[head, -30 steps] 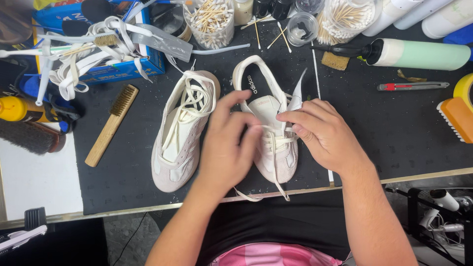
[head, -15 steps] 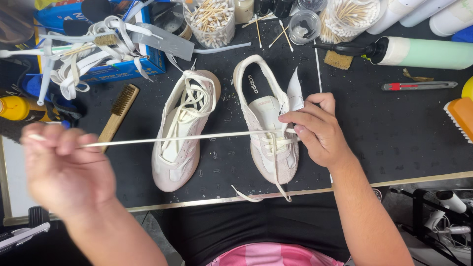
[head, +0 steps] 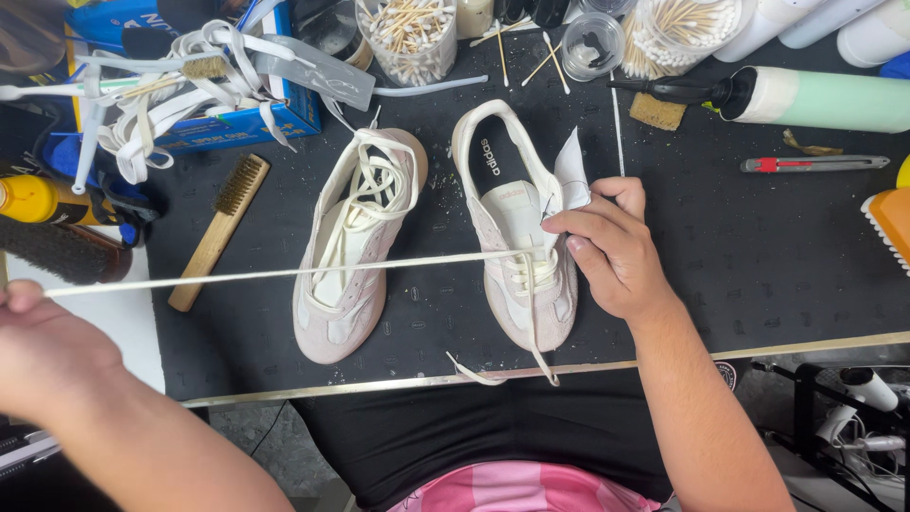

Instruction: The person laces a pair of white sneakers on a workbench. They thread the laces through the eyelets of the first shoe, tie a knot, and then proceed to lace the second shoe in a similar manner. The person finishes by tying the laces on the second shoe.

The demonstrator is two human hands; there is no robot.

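Left grip (head: 47,346) pulling lace (head: 284,273), cotton-swab jars (head: 409,38) behind

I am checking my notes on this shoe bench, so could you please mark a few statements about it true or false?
1. The left hand pulls a white lace tight across the left shoe. True.
2. The right hand rests on the wooden brush. False: it steadies the right shoe; the brush lies apart, left of both shoes.
3. Both shoes lie on their sides. False: both sit sole down, openings up.
4. A red-handled knife lies right of the shoes. True.
5. The jars of cotton swabs stand beyond the shoes. True.
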